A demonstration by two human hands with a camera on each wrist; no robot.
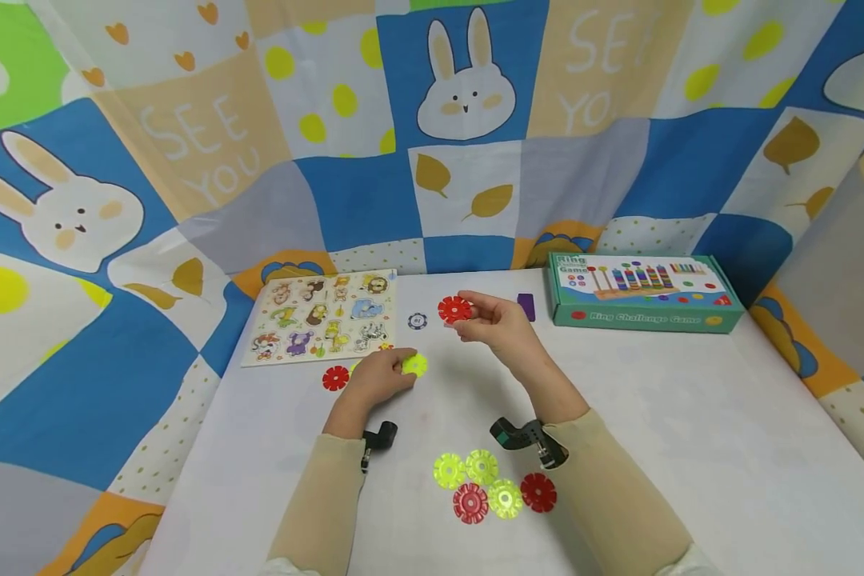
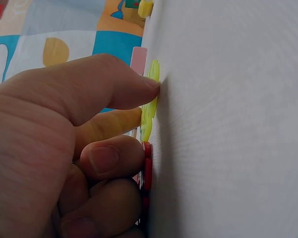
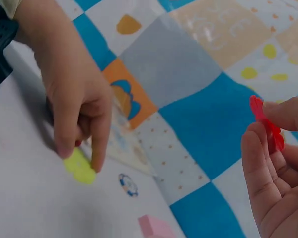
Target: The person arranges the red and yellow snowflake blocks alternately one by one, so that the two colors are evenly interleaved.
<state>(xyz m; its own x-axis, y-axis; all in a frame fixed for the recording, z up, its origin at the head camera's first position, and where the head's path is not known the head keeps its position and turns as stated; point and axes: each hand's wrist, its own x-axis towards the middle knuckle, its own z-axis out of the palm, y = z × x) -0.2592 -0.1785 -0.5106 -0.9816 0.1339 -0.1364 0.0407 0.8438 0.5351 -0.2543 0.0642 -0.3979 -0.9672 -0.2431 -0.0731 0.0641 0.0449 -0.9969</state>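
Note:
My left hand [image 1: 378,378] pinches a yellow-green notched disc [image 1: 414,365] by its edges, low over the white table. The left wrist view shows the thumb on the disc [image 2: 154,74] and the other fingers curled. Beside that hand lies a red notched disc [image 1: 335,378]; a bit of another yellow disc peeks out from behind the hand. Raised above the table, my right hand [image 1: 500,324] holds a red notched disc [image 1: 454,310] between thumb and fingers. In the right wrist view, this red disc [image 3: 268,124] is seen nearly edge-on.
Near the front lie several loose discs, yellow-green [image 1: 482,466] and red [image 1: 470,503]. An animal puzzle board [image 1: 259,320] stands back left. A blue-white chip [image 1: 418,321] and a purple block [image 1: 526,306] lie behind the hands. A green game box [image 1: 646,318] sits back right.

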